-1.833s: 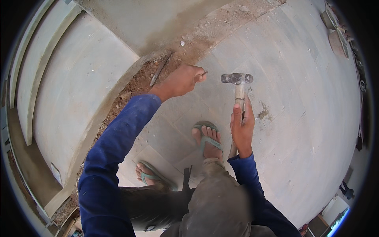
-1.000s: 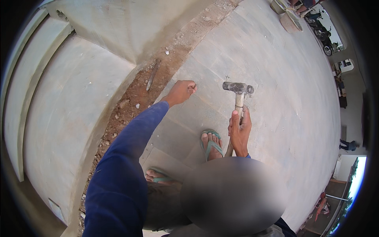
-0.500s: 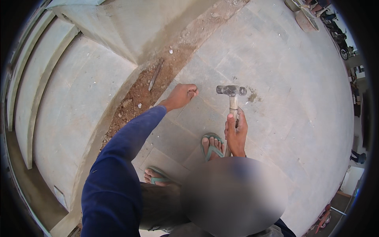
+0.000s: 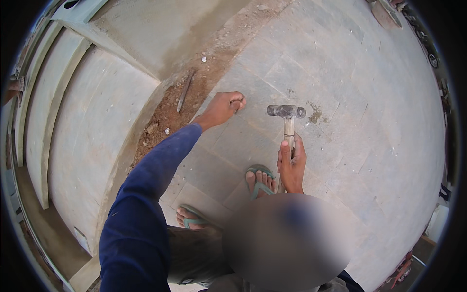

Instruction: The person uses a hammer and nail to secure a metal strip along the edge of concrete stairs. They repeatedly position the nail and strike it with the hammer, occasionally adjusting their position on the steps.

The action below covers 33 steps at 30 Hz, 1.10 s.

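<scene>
My right hand is wrapped round the wooden handle of a hammer, a ball-peen type with a worn grey metal head. The hammer stands head away from me, above the paved floor. To its left, my left hand is stretched forward with its fingers curled closed. Whatever those fingers may hold is hidden. A pointed metal rod, like a chisel, lies in the strip of dirt to the left of that hand, apart from it.
A strip of reddish dirt runs between the paved floor and a raised concrete slab. Concrete steps rise at the far left. My sandalled feet stand on the paving. A basin sits at the far right.
My left hand has shifted slightly away from me. The hammer stays in my right hand, almost unmoved. The view has turned a little, and a person's hand now shows at the left edge.
</scene>
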{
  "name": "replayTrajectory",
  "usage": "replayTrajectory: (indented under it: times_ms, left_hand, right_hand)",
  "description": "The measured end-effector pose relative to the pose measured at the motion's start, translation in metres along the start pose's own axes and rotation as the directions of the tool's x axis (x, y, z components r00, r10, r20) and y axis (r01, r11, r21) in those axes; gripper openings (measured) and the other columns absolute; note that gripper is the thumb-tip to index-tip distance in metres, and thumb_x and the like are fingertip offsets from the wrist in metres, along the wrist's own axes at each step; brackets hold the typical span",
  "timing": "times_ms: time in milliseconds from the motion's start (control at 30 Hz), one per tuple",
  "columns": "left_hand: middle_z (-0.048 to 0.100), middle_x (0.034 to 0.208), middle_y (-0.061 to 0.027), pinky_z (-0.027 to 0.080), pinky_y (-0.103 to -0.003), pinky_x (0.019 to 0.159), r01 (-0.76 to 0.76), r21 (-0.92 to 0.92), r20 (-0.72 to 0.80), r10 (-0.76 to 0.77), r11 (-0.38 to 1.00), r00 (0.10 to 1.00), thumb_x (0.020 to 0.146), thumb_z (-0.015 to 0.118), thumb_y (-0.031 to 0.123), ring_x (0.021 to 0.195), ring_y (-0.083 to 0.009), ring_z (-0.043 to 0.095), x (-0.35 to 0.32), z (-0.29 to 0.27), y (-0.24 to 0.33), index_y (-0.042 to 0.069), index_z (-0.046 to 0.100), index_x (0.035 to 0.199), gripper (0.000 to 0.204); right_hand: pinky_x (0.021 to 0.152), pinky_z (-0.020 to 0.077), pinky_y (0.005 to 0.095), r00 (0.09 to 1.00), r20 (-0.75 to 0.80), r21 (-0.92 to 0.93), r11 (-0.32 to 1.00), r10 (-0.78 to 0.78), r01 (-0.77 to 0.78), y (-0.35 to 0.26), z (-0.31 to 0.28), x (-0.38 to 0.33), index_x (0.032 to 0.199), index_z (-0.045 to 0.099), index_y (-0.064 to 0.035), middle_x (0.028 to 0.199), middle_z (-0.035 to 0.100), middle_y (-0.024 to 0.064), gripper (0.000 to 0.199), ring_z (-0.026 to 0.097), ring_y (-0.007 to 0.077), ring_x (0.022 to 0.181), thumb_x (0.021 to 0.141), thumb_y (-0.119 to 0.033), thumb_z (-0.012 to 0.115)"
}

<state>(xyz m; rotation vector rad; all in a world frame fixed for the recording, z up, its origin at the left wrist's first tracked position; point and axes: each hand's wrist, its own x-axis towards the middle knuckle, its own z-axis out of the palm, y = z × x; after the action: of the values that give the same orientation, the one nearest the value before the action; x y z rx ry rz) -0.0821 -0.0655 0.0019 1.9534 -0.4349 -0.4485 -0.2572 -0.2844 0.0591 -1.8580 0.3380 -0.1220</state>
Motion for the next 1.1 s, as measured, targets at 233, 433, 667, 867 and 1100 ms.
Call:
replayTrajectory:
  times_ms: [233,433,667,867,1100]
  left_hand:
    - [0.071,0.090,-0.0127,0.051,-0.034,0.076,-0.121,0.124,0.074,0.113,0.985,0.991,0.095,0.061,0.007,0.076,-0.0213,0.064,0.007,0.008,0.004,0.000,0.068,0.104,0.014]
    - [0.071,0.091,-0.0180,0.052,-0.038,0.078,-0.164,0.165,0.122,0.145,0.973,0.982,0.094,0.063,0.011,0.083,-0.0322,0.068,0.016,0.007,0.006,0.003,0.070,0.105,0.016]
    - [0.068,0.090,-0.0205,0.050,-0.049,0.078,-0.156,0.314,0.044,0.149,0.937,0.988,0.088,0.065,0.017,0.088,-0.0416,0.064,-0.001,-0.049,0.023,0.001,0.069,0.097,0.018]
    - [0.072,0.088,-0.0209,0.055,-0.051,0.080,0.117,0.807,-0.027,-0.161,0.578,0.987,0.074,0.079,0.021,0.089,-0.0424,0.069,-0.078,-0.102,-0.038,0.003,0.073,0.085,0.022]
    - [0.070,0.083,-0.0239,0.057,-0.048,0.076,0.387,0.444,-0.340,-0.247,0.808,0.907,0.074,0.075,0.018,0.085,-0.0416,0.069,-0.096,-0.082,-0.037,-0.001,0.071,0.077,0.019]
  right_hand:
    - [0.042,0.0321,0.0202,0.998,0.027,0.065,0.996,0.060,-0.062,-0.004,-0.012,0.008,0.140,0.047,-0.0021,0.065,0.046,-0.0054,0.050,0.039,0.0020,0.049,0.106,-0.037,0.055]
    - [0.041,0.0320,0.0205,0.996,0.044,-0.098,0.992,-0.072,0.076,-0.002,-0.006,0.028,0.144,0.045,-0.0013,0.065,0.046,-0.0051,0.053,0.039,0.0022,0.048,0.106,-0.037,0.054]
    - [0.035,0.0274,0.0209,0.993,0.068,0.096,0.990,0.100,-0.107,0.021,0.010,0.025,0.127,0.050,-0.0024,0.062,0.040,-0.0048,0.035,0.035,0.0023,0.042,0.106,-0.030,0.053]
    - [0.111,0.0377,0.0399,0.854,0.313,-0.230,0.905,0.416,-0.357,-0.012,0.006,0.004,0.152,0.040,-0.0032,0.149,0.049,0.0219,0.061,0.052,0.0322,0.131,0.102,-0.035,0.056]
    - [0.103,0.0445,0.0447,0.906,0.356,-0.156,0.971,0.228,-0.183,0.032,0.017,0.001,0.149,0.042,0.0015,0.144,0.051,0.0232,0.059,0.053,0.0369,0.125,0.103,-0.031,0.057]
